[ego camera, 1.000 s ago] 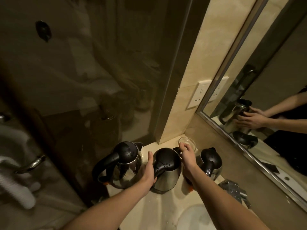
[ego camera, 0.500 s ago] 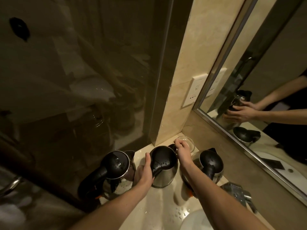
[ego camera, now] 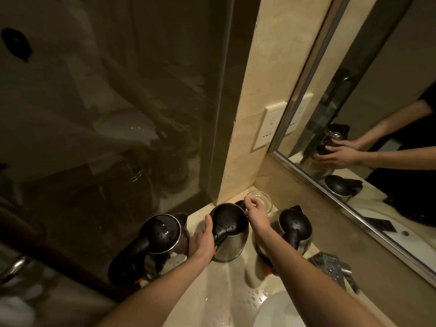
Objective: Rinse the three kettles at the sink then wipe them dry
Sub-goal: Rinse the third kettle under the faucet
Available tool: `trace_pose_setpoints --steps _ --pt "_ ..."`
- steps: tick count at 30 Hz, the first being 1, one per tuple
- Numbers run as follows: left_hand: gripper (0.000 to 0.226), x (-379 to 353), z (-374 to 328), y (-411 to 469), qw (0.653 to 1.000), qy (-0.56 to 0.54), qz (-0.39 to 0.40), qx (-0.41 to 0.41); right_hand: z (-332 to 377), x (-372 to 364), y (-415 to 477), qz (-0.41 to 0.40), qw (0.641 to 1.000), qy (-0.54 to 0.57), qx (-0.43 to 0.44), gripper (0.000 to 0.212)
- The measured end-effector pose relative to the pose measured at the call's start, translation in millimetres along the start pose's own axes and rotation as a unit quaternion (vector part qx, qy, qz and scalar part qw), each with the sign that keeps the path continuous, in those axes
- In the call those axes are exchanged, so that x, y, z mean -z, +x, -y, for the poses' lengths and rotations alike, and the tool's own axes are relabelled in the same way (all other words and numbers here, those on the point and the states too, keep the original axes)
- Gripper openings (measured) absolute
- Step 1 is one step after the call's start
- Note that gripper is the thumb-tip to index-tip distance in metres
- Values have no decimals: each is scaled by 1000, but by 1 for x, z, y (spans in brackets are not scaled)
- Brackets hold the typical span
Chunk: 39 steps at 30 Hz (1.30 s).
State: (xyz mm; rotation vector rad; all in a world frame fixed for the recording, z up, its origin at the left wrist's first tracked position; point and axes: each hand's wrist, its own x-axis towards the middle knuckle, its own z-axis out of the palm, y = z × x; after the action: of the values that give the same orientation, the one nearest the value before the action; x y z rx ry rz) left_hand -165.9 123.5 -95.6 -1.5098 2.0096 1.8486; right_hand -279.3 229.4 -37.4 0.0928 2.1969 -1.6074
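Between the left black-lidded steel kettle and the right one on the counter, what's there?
In the head view, the middle black-lidded steel kettle stands there, the left hand holding its side and the right hand pinching its spout rim.

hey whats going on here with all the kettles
A person is at a bathroom counter where three steel kettles with black lids stand in a row in the corner. Both hands are on the middle kettle: the left hand grips its side by the handle, and the right hand holds it at the spout. The left kettle and right kettle stand untouched. Water drops sit on the lids and counter, and no cloth is in view.
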Motion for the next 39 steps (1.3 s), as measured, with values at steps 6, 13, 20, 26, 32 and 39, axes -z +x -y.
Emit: trace_pose_setpoints --steps 6,13,20,26,32,39 --pt "94 10 -14 -32 981 162 -19 -106 -16 24 -35 32 932 -348 97 48" --pt "44 12 -32 -60 905 275 -92 -312 -31 86 -71 -69 767 -597 223 48" --pt "41 -42 -35 -94 867 305 14 -394 -51 163 -70 -145 771 -606 133 50" --pt "42 -96 -30 -107 911 277 81 -295 -65 198 -48 -152 774 -606 104 53" --pt "59 -136 -32 -109 968 150 119 -161 -71 203 -12 -138 823 -538 115 51" --pt "76 -160 -34 -97 988 -99 111 33 -53 177 26 -105 993 -50 27 39"
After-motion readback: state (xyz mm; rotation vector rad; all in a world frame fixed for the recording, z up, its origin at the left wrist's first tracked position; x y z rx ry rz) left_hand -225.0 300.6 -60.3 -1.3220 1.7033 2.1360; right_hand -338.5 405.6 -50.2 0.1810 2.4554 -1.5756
